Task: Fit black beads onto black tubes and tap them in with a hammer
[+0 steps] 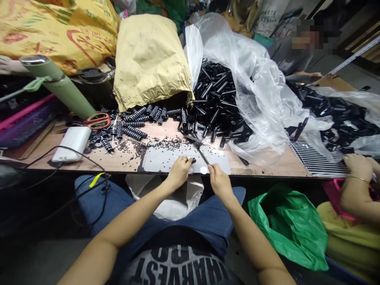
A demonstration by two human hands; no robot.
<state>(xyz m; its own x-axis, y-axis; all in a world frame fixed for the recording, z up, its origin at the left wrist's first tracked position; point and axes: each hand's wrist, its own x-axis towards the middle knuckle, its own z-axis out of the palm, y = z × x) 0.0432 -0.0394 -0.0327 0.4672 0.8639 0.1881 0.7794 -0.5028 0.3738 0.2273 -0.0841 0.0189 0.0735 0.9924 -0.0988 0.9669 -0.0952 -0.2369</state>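
My left hand (179, 173) is closed at the table's front edge, with a small black cylindrical piece (194, 160) between thumb and fingers. To its right, my right hand (220, 181) grips a thin metal rod-like tool (204, 156), which slants up and left to a dark, rounded end. Both hands are over the front edge of a flat light-grey plate (157, 160). Many tiny dark bits (169, 142) lie scattered on the plate and the wood behind it. Beyond the tool, glossy black tubes (216, 91) spill from a clear plastic bag (258, 79).
Black-and-white ringed rods (135, 132) lie before a tan paper sack (151, 59). Red-handled scissors (99, 121), a white power bank (72, 144) with cables and a green flask (61, 87) stand left. A green bag (287, 225) hangs right, near a co-worker's arm (358, 182).
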